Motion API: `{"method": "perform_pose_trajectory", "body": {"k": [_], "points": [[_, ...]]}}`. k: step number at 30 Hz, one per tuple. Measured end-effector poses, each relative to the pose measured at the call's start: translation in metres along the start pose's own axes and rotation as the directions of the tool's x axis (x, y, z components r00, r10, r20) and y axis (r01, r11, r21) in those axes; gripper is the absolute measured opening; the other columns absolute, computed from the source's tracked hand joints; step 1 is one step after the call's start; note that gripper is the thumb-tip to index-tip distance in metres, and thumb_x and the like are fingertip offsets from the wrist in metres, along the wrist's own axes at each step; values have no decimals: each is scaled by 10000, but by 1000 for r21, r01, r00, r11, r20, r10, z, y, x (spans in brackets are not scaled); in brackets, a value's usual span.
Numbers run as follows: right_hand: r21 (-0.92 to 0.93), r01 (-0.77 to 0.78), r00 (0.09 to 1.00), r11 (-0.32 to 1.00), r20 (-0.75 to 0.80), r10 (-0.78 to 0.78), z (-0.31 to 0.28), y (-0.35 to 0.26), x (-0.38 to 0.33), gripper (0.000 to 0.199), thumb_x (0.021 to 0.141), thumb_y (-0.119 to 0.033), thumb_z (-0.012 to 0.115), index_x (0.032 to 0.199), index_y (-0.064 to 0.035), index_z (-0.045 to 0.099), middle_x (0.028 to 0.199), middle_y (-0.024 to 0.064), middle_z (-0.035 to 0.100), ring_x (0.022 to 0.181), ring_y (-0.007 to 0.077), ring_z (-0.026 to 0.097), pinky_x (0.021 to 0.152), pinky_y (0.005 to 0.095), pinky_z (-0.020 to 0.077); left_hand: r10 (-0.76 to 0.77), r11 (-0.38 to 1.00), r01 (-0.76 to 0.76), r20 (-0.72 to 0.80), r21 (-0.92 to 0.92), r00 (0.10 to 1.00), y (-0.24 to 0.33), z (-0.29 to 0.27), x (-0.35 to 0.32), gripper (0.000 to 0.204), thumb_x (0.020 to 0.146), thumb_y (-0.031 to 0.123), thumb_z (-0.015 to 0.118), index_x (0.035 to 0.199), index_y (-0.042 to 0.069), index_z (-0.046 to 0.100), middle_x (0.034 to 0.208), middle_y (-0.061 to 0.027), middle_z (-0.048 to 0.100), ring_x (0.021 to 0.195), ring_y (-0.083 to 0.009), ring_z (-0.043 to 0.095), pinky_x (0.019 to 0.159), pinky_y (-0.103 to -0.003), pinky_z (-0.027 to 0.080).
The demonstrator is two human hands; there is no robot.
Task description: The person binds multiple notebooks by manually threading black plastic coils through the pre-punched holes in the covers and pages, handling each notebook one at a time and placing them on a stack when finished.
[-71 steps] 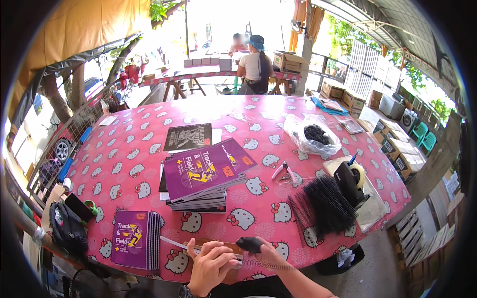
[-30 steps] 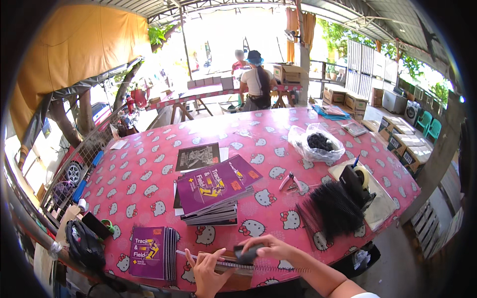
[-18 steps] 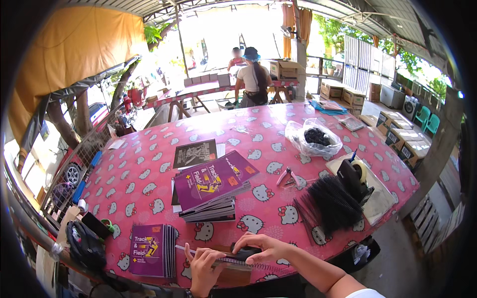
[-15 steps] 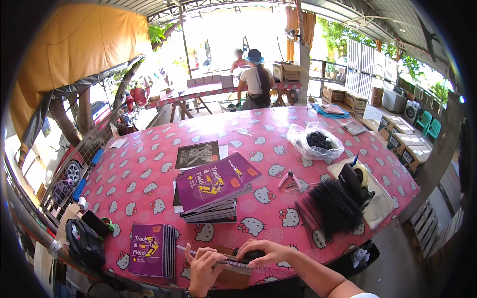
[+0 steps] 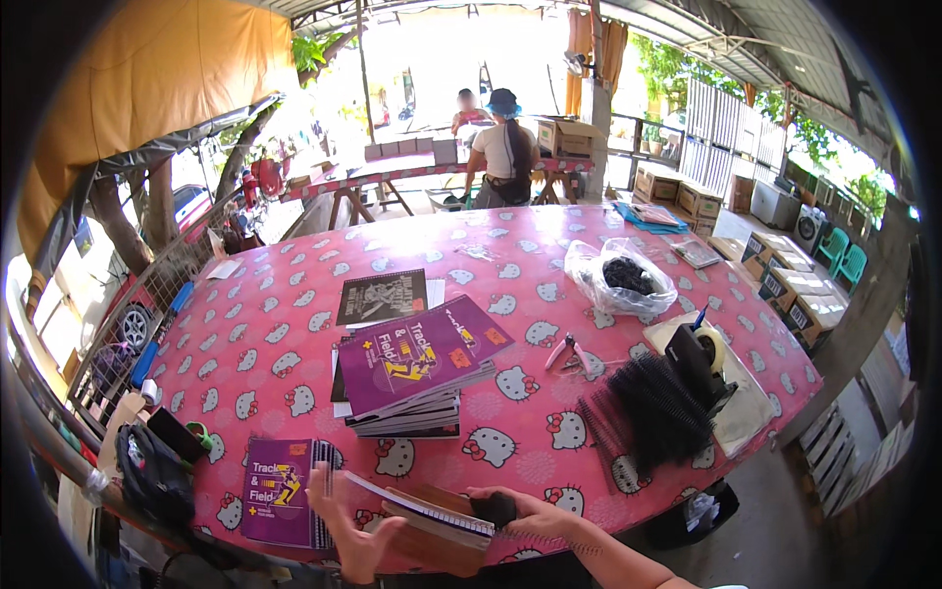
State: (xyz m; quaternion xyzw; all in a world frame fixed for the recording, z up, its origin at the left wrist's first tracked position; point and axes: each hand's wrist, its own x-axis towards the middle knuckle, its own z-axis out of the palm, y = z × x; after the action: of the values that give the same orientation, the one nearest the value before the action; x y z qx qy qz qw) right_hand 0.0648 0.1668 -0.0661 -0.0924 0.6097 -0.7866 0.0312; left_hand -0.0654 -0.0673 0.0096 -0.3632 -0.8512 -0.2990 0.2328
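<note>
In front of me a notebook is tilted, its punched white spine edge facing up, above a brown board. My left hand is at its left end, fingers spread and a little blurred. By the notebook's right end, my right hand curls with its fingertips at a rounded black piece. A thin spiral binding coil runs out beneath this hand along the forearm; the grip on it is partly hidden. A stack of purple spiral notebooks lies left of my left hand.
Beyond my hands sits a pile of purple-covered books beside a dark notebook. Pink-handled pliers, a heap of black coils, a tape dispenser and a plastic bag lie right. Two people work at a far table.
My left hand has moved left, off the notebook's spine, and its fingers have spread. The notebook's spine edge shows more fully now. My right hand stays near the black piece.
</note>
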Motion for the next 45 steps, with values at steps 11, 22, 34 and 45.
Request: {"method": "perform_pose_trajectory", "body": {"k": [11, 22, 34, 45], "points": [[-905, -421, 907, -63, -421, -15, -34, -8, -18, 703, 777, -394, 660, 1364, -107, 401, 1379, 86, 435, 1362, 430, 120, 1016, 645, 169, -477, 143, 432, 321, -890, 818, -21, 90, -62, 641, 761, 148, 751, 1283, 18, 404, 1134, -42, 552, 1067, -147, 533, 932, -279, 402], [-809, -587, 788, 38, -581, -204, -52, -8, -27, 613, 763, -465, 662, 1284, -177, 513, 1451, 119, 294, 1304, 395, 205, 1000, 572, 257, -367, 15, 277, 252, -961, 895, 11, 64, -33, 567, 771, 91, 720, 1259, 16, 442, 1196, -81, 540, 1119, -166, 497, 942, -283, 391], [-63, 188, 970, 980, 167, -175, -5, -81, 4, 436, 735, -337, 742, 1057, -47, 687, 1159, 150, 621, 1256, 319, 417, 1042, 477, 296, -284, 25, 339, 318, -941, 905, 10, 73, -22, 382, 796, 185, 720, 1090, 54, 515, 999, -41, 553, 986, -143, 513, 903, -289, 392], [-367, -8, 999, 930, -49, -11, -14, -91, 32, 400, 783, -369, 672, 990, -28, 694, 1186, 151, 582, 1193, 285, 473, 1022, 418, 315, -260, 10, 365, 350, -931, 900, 10, 72, -21, 369, 823, 103, 684, 1146, 52, 512, 987, -16, 527, 919, -97, 488, 835, -237, 386]]}}
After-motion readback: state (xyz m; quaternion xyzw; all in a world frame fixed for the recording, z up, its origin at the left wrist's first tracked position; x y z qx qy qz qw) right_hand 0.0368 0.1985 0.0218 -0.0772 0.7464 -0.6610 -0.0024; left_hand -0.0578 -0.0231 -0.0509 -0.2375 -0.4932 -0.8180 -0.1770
